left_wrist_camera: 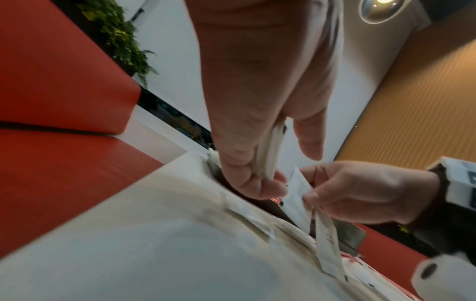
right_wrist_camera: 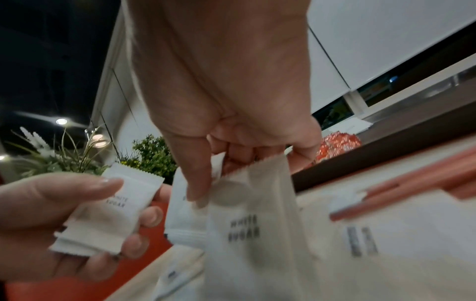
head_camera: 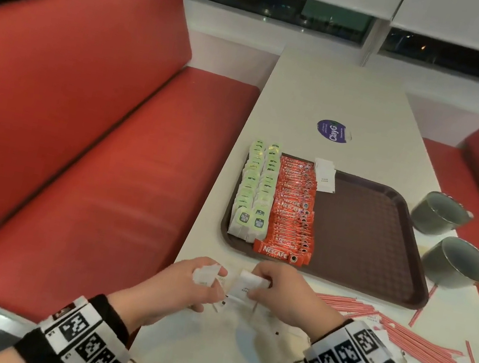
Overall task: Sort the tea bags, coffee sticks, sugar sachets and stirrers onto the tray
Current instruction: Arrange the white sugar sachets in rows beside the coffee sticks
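Sugar sachets (right_wrist_camera: 108, 215) look light, floppy, slippy (pinch the crimped edges), and left hand (head_camera: 181, 286) and right hand (head_camera: 284, 298) each pinch some.

From the head view I see even indoor light: the white table (head_camera: 335, 102) is bright and washed, and the windows (head_camera: 333, 22) behind are dark with small points of light. The wide lens bends the red bench (head_camera: 82, 121) and the far edges. In the left wrist view a ceiling lamp (left_wrist_camera: 383, 8) glares at the top, and the near table smears into blur. The right wrist view is dimmer; the sugar sachets (right_wrist_camera: 252, 224) and red stirrers (right_wrist_camera: 401, 191) close to the lens are soft and streaked.
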`<state>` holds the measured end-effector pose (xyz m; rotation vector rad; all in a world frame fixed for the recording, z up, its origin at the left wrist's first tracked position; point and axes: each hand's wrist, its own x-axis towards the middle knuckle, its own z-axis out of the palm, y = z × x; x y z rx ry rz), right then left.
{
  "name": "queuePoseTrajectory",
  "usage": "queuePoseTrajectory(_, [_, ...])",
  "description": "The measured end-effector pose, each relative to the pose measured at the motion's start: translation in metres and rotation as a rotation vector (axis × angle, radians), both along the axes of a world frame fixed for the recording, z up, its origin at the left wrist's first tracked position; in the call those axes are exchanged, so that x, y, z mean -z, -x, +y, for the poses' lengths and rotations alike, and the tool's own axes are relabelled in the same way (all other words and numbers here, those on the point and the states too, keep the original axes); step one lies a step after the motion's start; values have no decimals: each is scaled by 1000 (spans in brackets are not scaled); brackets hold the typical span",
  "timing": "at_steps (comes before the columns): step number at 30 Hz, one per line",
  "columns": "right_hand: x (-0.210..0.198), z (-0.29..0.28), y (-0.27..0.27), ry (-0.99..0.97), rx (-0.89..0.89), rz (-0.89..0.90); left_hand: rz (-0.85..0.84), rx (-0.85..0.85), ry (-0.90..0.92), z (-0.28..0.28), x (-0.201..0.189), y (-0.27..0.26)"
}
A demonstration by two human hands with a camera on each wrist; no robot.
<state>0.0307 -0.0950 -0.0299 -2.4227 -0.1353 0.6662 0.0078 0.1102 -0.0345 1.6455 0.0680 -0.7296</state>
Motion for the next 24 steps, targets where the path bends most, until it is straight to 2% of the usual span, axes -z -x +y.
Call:
queuePoseTrajectory(3, [-13, -5, -2, -131, -24, -39, -124, 30, -89, -20, -1, -5])
queuePoseTrajectory(6, [-18, -10, -4, -256, 59, -135, -217, -41, -113, -37, -9, -13])
queuePoseTrajectory(10, [-17, -22, -8, -442, 302, -197, -167, -192, 75, -54, -18, -30])
queuePoseTrajectory(14, [-17, -41, -22, -546, 374, -120, -66, -237, 205, -74, -20, -47])
queuePoseTrajectory(17, [-22, -61, -46, -550, 422, -97, 81, -303, 270, -81, -21, -59])
queuePoseTrajectory(20, [-31, -90, -87, -548, 636, -148, 186, -357, 303, -78, -19, -69])
queuePoseTrajectory(24, [-16, -132, -159, -345, 747, -255, 254, -407, 291, -66, -15, -78])
